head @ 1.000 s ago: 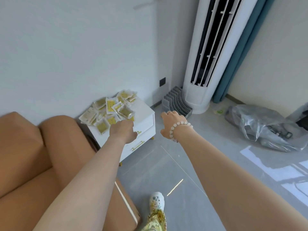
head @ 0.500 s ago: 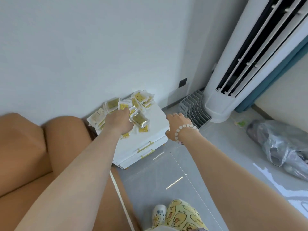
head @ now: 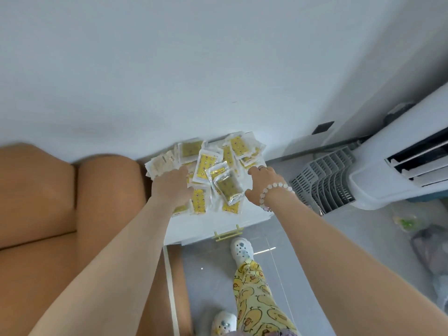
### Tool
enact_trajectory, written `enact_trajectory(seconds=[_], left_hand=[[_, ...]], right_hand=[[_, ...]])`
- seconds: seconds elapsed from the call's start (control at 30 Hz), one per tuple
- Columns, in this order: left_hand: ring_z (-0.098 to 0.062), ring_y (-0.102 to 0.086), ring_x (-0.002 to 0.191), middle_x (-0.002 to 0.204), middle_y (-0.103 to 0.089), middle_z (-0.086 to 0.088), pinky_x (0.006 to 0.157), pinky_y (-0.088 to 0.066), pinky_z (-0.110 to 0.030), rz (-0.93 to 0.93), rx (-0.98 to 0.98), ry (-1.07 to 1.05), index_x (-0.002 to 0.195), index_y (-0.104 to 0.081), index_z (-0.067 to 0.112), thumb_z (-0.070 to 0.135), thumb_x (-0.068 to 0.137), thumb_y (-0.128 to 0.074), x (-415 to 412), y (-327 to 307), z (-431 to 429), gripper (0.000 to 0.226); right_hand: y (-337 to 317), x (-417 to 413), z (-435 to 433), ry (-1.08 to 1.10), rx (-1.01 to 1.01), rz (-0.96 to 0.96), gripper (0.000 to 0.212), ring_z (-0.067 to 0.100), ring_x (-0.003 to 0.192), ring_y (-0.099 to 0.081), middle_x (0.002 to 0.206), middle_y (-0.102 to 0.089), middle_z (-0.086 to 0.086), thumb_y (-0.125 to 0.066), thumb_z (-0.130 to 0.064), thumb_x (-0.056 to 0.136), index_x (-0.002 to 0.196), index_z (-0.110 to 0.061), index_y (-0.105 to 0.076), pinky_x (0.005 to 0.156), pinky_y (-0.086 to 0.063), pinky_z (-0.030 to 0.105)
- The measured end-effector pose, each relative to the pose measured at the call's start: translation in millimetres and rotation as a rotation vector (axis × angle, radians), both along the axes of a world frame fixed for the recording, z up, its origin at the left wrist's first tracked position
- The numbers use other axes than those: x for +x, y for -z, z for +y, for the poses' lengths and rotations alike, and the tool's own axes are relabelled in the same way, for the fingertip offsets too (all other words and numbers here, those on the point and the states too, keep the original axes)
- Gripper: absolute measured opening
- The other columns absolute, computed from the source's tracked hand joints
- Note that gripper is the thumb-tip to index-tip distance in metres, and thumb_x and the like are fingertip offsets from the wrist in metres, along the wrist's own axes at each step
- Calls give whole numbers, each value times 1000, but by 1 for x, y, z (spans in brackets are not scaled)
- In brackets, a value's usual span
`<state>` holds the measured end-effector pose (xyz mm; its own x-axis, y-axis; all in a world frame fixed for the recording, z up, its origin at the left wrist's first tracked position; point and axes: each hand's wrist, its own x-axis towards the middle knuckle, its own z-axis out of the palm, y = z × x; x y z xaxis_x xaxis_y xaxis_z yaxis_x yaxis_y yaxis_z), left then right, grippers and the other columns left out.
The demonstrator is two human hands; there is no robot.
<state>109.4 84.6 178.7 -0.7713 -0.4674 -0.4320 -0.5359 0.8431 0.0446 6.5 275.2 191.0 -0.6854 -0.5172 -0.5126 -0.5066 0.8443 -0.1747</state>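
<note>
A loose pile of several clear plastic packets (head: 219, 172) with yellow contents covers the top of a small white cabinet (head: 244, 214) against the wall. My left hand (head: 173, 187) lies back-up on the pile's left side, its fingers reaching onto the packets and their tips hidden. My right hand (head: 263, 183), with a white bead bracelet on the wrist and a ring, is at the pile's right edge, fingers stretched toward the packets and thumb spread. Neither hand plainly holds a packet.
A tan sofa (head: 48, 214) presses against the cabinet's left side. A grey slotted rack (head: 324, 185) and a tall white air conditioner (head: 392, 175) stand on the right. A grey plastic bag (head: 431, 251) lies on the floor. My legs and white clogs (head: 242, 248) are below.
I have stepped close to the cabinet and the view has tipped down. Both hands have moved forward onto the packet pile, the right one arriving from beside the cabinet.
</note>
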Motion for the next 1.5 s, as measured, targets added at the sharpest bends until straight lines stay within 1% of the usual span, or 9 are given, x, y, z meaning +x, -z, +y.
enact_trajectory(seconds=[0.3, 0.53, 0.63, 0.83, 1.0, 1.1, 1.23, 1.33, 1.5], left_hand=[[-25, -52, 116, 133, -50, -3, 86, -46, -36, -63, 137, -293, 139, -36, 17, 35, 94, -47, -37, 59, -28, 49], [-27, -50, 118, 134, -46, -8, 82, -44, -35, -17, 259, -733, 140, -36, 19, 40, 90, -56, -11, 117, -47, 58], [-28, -49, 119, 137, -41, -9, 77, -40, -32, 39, 324, -912, 141, -34, 14, 37, 87, -61, -10, 154, -51, 64], [-32, -47, 122, 140, -37, -14, 84, -44, -37, 37, 340, -1196, 138, -31, 2, 32, 81, -71, -4, 227, -55, 76], [-29, -40, 125, 135, -40, -15, 96, -39, -36, 78, 194, -1171, 134, -36, 2, 39, 72, -79, 7, 255, -49, 84], [-29, -38, 126, 134, -43, -13, 97, -37, -35, 88, 164, -1143, 131, -40, 4, 37, 73, -78, 6, 263, -49, 77], [-29, -41, 125, 132, -45, -12, 95, -39, -37, 111, 199, -1123, 129, -41, 6, 32, 75, -77, 4, 267, -50, 70], [-31, -50, 116, 130, -45, -12, 87, -44, -38, 153, 255, -1169, 127, -39, 6, 26, 77, -76, 2, 266, -48, 65], [-31, -52, 110, 124, -50, -14, 86, -44, -39, 185, 317, -1160, 122, -42, 2, 25, 79, -74, 10, 265, -51, 58]], right_hand=[[81, -63, -34, 103, 95, -186, 44, 22, 125, -40, 133, -45, 6, -50, -27, 92, 132, -13, -41, 96, -40, 34], [140, -64, -55, 359, 109, -279, 47, 26, 122, -44, 131, -45, 9, -55, -31, 90, 130, -10, -43, 92, -42, 36], [173, -65, -59, 503, 83, -282, 56, 28, 121, -46, 131, -45, 11, -58, -42, 87, 131, -10, -42, 91, -42, 37], [232, -54, -66, 619, 88, -280, 81, 25, 126, -43, 134, -45, 8, -71, -54, 74, 135, -12, -39, 93, -42, 40], [257, -39, -77, 593, 116, -194, 88, 23, 127, -41, 131, -45, 6, -73, -61, 66, 133, -14, -42, 98, -38, 41], [265, -37, -80, 587, 120, -140, 87, 24, 126, -40, 130, -44, 7, -74, -62, 65, 130, -13, -45, 97, -37, 40], [271, -34, -82, 617, 87, -98, 80, 26, 124, -42, 128, -46, 8, -76, -58, 65, 123, -10, -48, 96, -37, 39], [270, -29, -84, 644, 54, -37, 74, 27, 120, -45, 126, -47, 9, -78, -53, 66, 119, -9, -51, 96, -36, 38], [263, -21, -80, 646, 14, 32, 65, 27, 119, -43, 122, -47, 9, -75, -51, 69, 113, -9, -53, 99, -32, 38]])
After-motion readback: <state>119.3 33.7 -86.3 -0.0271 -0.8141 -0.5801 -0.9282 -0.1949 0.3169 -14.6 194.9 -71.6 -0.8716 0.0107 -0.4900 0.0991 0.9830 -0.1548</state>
